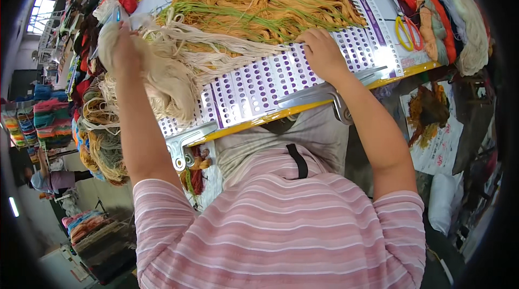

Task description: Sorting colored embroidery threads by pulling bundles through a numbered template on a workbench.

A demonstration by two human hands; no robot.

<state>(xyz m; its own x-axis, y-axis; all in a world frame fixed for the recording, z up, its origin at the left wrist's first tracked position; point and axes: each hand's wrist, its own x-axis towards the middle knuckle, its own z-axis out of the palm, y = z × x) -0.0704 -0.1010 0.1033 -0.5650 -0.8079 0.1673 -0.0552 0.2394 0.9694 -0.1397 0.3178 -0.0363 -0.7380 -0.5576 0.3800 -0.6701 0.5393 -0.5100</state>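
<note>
My left hand (125, 54), blurred by motion, is closed round a hank of cream yarn (168, 86) at the left of the table. From that hank, long pale strands run rightward over a white board (251, 94) with rows of purple-ringed holes. My right hand (324, 55) rests at the board's upper edge with its fingers curled, just right of where the strands end. Whatever lies beneath those fingertips is hidden. Behind the board spreads a thick mass of orange yarn (265, 5) streaked with green, looped along the row of holes.
Yellow- and red-handled scissors (409, 34) lie at the right, beside red, peach and grey hanks (432, 24). Metal brackets (189, 143) grip the table's yellow front edge (292, 106). Piled yarn (102, 148) hangs at the left, and another person (54, 180) stands far off.
</note>
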